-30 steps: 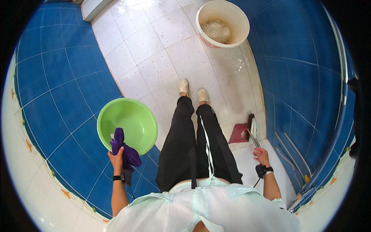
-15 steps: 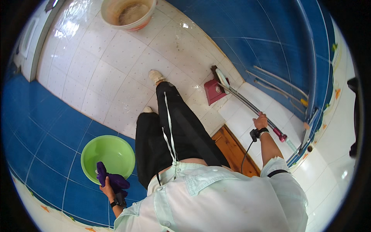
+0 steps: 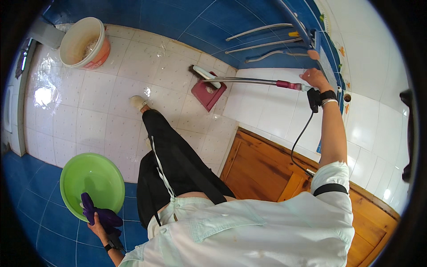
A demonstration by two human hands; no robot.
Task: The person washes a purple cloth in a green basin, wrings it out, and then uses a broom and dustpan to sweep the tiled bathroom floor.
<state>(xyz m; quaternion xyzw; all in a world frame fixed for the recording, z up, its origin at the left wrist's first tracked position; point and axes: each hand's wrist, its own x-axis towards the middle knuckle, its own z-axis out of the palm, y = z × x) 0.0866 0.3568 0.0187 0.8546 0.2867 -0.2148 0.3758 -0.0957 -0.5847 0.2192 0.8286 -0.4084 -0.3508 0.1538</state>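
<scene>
My left hand [image 3: 97, 228] is closed on the near rim of a light green plastic basin [image 3: 73, 178], with a bunched purple cloth [image 3: 106, 218] held against it. Part of the cloth hangs into the basin. My right hand [image 3: 316, 78] is beside the upper end of a long-handled broom, its fingers loosely bent and off the shaft. The broom's metal handle [image 3: 249, 80] slants up from the floor toward the wall. Its dark-bristled head [image 3: 205, 75] rests over a dark red dustpan [image 3: 209, 94].
A whitish-orange bucket [image 3: 100, 55] stands on the tiled floor at far left. Hoses [image 3: 262, 43] hang on the blue tiled wall near a rail [image 3: 291, 18]. A wooden door [image 3: 262, 164] lies behind my right side. A cable runs from my right wrist.
My view has turned and my body has moved toward the right. My right hand has let go of the broom handle and reached past it. The basin and cloth remain in my left hand.
</scene>
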